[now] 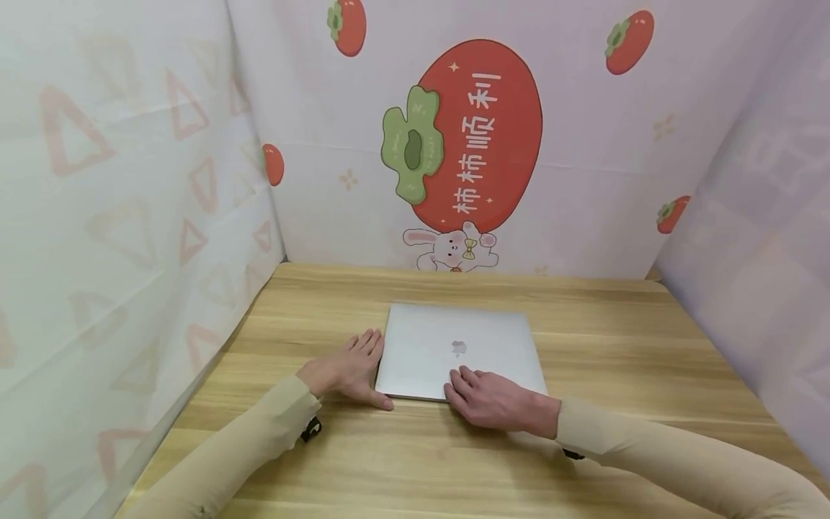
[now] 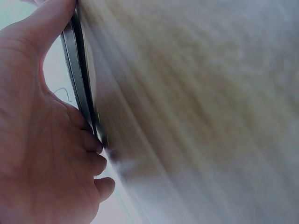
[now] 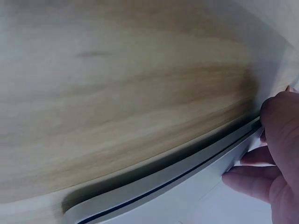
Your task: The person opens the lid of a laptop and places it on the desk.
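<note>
A closed silver laptop (image 1: 421, 346) with an apple logo on its lid lies flat on the wooden table. My left hand (image 1: 353, 367) rests at the laptop's left side, fingers straight along that edge and thumb by the front left corner. In the left wrist view, the left hand's (image 2: 51, 135) palm faces the laptop's dark side edge (image 2: 77, 65). At the middle of the front edge, my right hand (image 1: 489, 400) has its fingers curled over the lid. The right wrist view shows the right hand (image 3: 280, 154) pinching the laptop's front edge (image 3: 173, 170), thumb against the rim.
Around the laptop spreads the wooden tabletop (image 1: 622, 346). A white cloth backdrop (image 1: 311, 216) printed with persimmons and a rabbit hangs behind. Cloth walls stand at left (image 1: 130, 238) and right (image 1: 765, 216).
</note>
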The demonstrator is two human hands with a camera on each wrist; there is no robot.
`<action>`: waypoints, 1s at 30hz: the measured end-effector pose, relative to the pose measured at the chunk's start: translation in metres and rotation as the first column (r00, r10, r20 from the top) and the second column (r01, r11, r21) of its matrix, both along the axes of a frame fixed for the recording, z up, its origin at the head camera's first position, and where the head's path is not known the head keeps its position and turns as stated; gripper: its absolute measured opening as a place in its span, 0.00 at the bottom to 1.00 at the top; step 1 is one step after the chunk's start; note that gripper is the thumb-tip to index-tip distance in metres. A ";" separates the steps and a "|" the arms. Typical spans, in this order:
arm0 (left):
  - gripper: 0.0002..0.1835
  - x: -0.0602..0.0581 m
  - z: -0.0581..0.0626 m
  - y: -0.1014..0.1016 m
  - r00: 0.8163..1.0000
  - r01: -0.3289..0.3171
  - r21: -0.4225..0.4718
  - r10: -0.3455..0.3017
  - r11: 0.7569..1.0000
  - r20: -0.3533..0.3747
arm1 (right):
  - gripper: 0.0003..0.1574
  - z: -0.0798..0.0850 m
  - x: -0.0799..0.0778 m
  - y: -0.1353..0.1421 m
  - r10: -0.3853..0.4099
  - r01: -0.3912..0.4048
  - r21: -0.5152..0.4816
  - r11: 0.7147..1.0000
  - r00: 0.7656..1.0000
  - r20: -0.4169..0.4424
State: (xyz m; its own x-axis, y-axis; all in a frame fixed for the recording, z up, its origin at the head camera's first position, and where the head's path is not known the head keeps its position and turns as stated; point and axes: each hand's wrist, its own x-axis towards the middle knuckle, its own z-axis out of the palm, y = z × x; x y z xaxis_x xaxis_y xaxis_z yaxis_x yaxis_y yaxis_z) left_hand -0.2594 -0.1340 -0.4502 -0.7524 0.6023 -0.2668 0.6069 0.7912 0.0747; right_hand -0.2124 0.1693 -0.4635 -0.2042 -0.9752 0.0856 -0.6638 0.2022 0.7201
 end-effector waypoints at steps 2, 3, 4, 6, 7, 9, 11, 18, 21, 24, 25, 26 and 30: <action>0.70 0.000 0.000 0.000 1.000 -0.002 0.003 0.002 1.000 0.008 | 0.31 0.002 0.002 -0.001 -0.001 0.001 0.024 1.000 1.000 -0.005; 0.70 0.000 0.000 0.000 1.000 -0.005 0.004 0.004 1.000 0.011 | 0.31 0.004 0.002 -0.001 -0.001 0.002 0.036 0.999 1.000 -0.007; 0.71 0.000 0.000 0.000 1.000 -0.005 0.005 0.005 1.000 0.012 | 0.32 0.004 0.003 -0.001 -0.001 0.001 0.048 0.999 1.000 -0.012; 0.71 0.000 -0.002 0.000 1.000 -0.009 0.004 0.009 1.000 0.017 | 0.32 0.007 0.003 -0.002 0.005 -0.004 0.062 0.998 1.000 -0.018; 0.71 -0.001 -0.002 0.000 1.000 -0.008 -0.002 0.008 1.000 0.012 | 0.31 0.008 0.003 -0.002 0.010 -0.009 0.062 0.998 1.000 -0.023; 0.71 -0.003 -0.004 -0.001 1.000 -0.007 -0.005 0.007 1.000 0.002 | 0.31 0.010 0.003 -0.002 0.020 -0.019 0.053 0.998 0.999 -0.031; 0.71 -0.004 -0.005 -0.003 1.000 -0.008 -0.010 0.008 1.000 -0.006 | 0.30 0.012 0.003 -0.002 0.032 -0.031 0.036 0.999 0.999 -0.038; 0.71 -0.002 -0.006 -0.006 1.000 0.002 -0.024 -0.002 1.000 0.004 | 0.29 0.016 0.001 -0.002 0.078 -0.078 0.018 0.997 0.997 -0.029; 0.68 -0.002 -0.006 -0.006 1.000 0.002 -0.026 -0.003 1.000 -0.005 | 0.29 0.019 0.001 -0.001 0.085 -0.084 0.020 0.996 0.996 -0.029; 0.65 -0.001 -0.005 -0.006 1.000 -0.008 -0.019 0.008 1.000 -0.008 | 0.29 0.021 0.001 -0.001 0.089 -0.089 0.022 0.996 0.996 -0.030; 0.64 -0.001 -0.005 -0.006 1.000 -0.010 -0.015 0.010 1.000 -0.008 | 0.29 0.021 0.001 -0.001 0.091 -0.090 0.023 0.996 0.995 -0.030; 0.64 -0.001 -0.005 -0.005 1.000 -0.013 -0.012 0.013 1.000 -0.006 | 0.29 0.021 0.000 -0.001 0.092 -0.091 0.022 0.996 0.995 -0.027; 0.65 -0.002 -0.004 -0.005 1.000 -0.007 -0.012 0.007 1.000 -0.019 | 0.31 0.023 0.000 -0.002 0.095 -0.094 0.029 0.995 0.995 -0.029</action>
State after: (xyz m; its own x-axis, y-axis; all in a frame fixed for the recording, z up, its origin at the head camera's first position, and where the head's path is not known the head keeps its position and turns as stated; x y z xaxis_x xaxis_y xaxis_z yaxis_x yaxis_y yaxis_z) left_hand -0.2612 -0.1387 -0.4544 -0.7612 0.5942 -0.2597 0.6029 0.7960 0.0542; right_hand -0.2126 0.1675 -0.4400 -0.1084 -0.9921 0.0634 -0.6565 0.1194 0.7448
